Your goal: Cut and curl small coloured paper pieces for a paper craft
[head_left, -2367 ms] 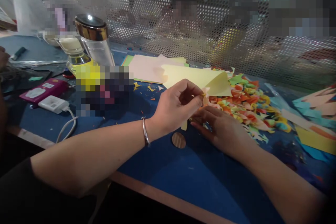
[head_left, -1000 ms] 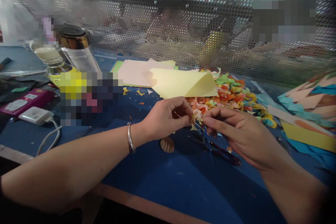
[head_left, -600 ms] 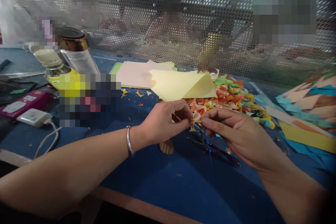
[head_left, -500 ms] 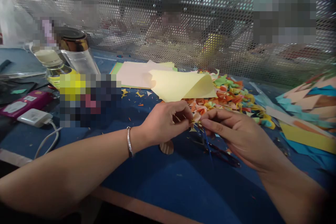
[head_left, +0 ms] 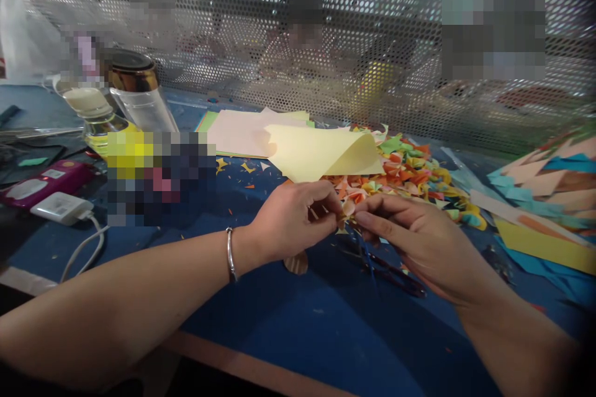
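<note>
Between my two hands is a small pale folded paper piece (head_left: 347,209). My left hand (head_left: 298,214), closed in a pinch, grips its left side with thumb and forefinger. Pinched from the right, the same piece is also between the fingertips of my right hand (head_left: 414,236). A thin blue strip (head_left: 367,254) hangs or lies just below the fingertips; I cannot tell if it joins the paper. Dark-handled scissors (head_left: 400,280) lie under my right hand, their blades partly hidden. Beneath my left wrist rests a round wooden-looking disc (head_left: 297,262).
A heap of colourful folded paper pieces (head_left: 414,173) lies behind my hands, near yellow paper (head_left: 321,149) and stacked sheets (head_left: 233,130). Left stand a capped bottle (head_left: 95,118), a clear cup (head_left: 144,111) and a magenta box (head_left: 46,183). A perforated metal screen (head_left: 251,31) rises behind.
Both hands stay almost in place, still pinching the paper piece. The view has shifted very slightly; nothing else has visibly moved.
</note>
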A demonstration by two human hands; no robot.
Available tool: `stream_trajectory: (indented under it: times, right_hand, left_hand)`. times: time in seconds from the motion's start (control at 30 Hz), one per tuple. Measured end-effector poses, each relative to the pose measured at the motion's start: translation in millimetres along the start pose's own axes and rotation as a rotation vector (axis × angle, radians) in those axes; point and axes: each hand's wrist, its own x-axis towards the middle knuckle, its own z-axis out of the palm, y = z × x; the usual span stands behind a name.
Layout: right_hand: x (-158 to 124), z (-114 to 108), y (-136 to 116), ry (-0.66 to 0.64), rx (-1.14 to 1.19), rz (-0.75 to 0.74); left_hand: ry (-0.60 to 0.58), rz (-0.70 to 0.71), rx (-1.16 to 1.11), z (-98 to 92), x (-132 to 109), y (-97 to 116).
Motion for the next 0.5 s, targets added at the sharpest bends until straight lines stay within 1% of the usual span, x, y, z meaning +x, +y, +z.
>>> stream_trajectory:
  times: [0.23,0.4,0.5]
  right_hand:
    - [1.2,-0.7,0.9,0.002,0.033,-0.007]
    - [-0.3,1.9,0.6,-0.013,0.061,0.022]
    - [-0.9,4.0,-0.2,0.006,0.044,0.022]
  left_hand:
    - [0.0,-0.039,-0.077,1.3,0.7,-1.4]
    - [0.027,-0.001,-0.015,2.5,0.6,-2.1]
    - [0.026,0.008,0.012,2.4,0.8,-1.6]
